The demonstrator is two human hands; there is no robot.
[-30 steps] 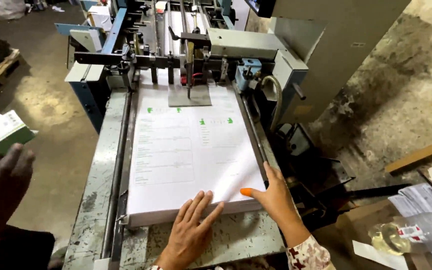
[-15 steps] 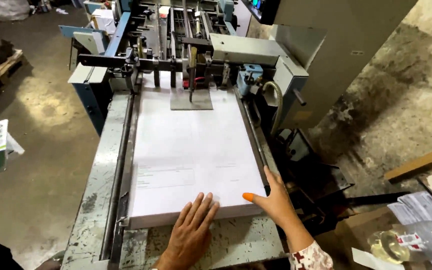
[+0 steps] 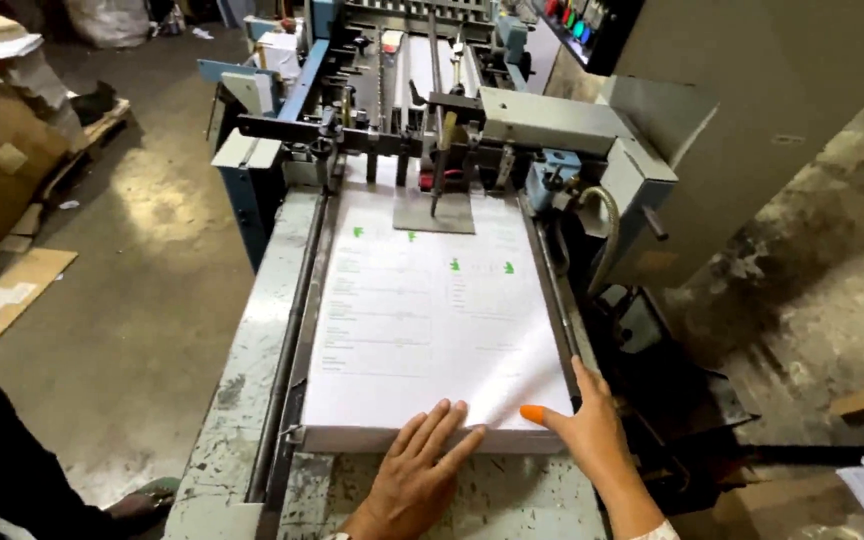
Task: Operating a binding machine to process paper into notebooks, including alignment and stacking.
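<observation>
Stack of white printed paper sheets (image 3: 432, 320) with green marks, on grey machine feed counter (image 3: 242, 380). Left hand (image 3: 412, 480) spread flat on near edge; right hand (image 3: 582, 430) spread at corner. Print illegible.

My right hand (image 3: 592, 430) has an orange thumbnail; the white paper stack (image 3: 432, 320) bears green marks; the machine (image 3: 572, 140) is grey-blue.

A worn grey machine feed table (image 3: 242, 400) carries a squared stack of printed sheets (image 3: 432, 320).
</observation>
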